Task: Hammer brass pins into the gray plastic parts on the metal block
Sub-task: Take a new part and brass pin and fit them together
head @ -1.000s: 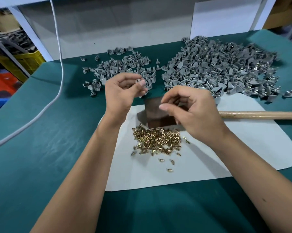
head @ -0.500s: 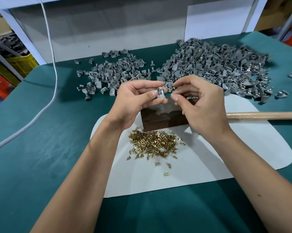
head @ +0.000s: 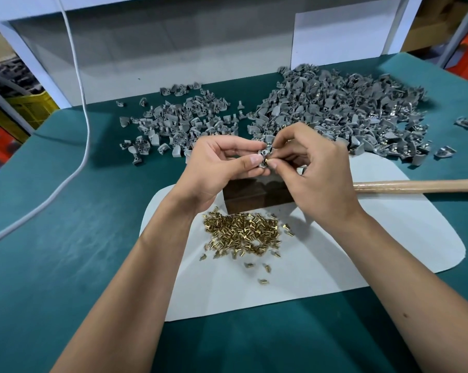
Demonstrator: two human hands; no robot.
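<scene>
Brass pin (head: 265, 160) and gray part (head: 263, 154) meet in mid-air, just above the metal block (head: 250, 193)! Our left hand (head: 222, 168) pinches the small gray part between thumb and fingers, and our right hand (head: 313, 168) pinches the pin at its fingertips, pressing its end against the part. Both hands are close together, almost touching, clamped on their pieces. We judge this to be the seating step: getting the pin started in its hole by hand, before any hammering.

Below, the loose heap of brass pins (head: 242, 234) lies on the white sheet (head: 362, 254) just in front of the block. Behind, on the green table (head: 66, 265), sit two piles of gray parts: a smaller one (head: 179, 122) on the left and a much bigger one (head: 343, 114) on the right, some with a metallic glint. A wooden handle (head: 421, 185) lies to the right of the block; its head is hidden behind our right hand.

Next, we reckon, the part goes down on the block with the pin upright, steadied by the left, while the right frees itself for that handle. The pin is tiny, so a careless set-down could tip it.
</scene>
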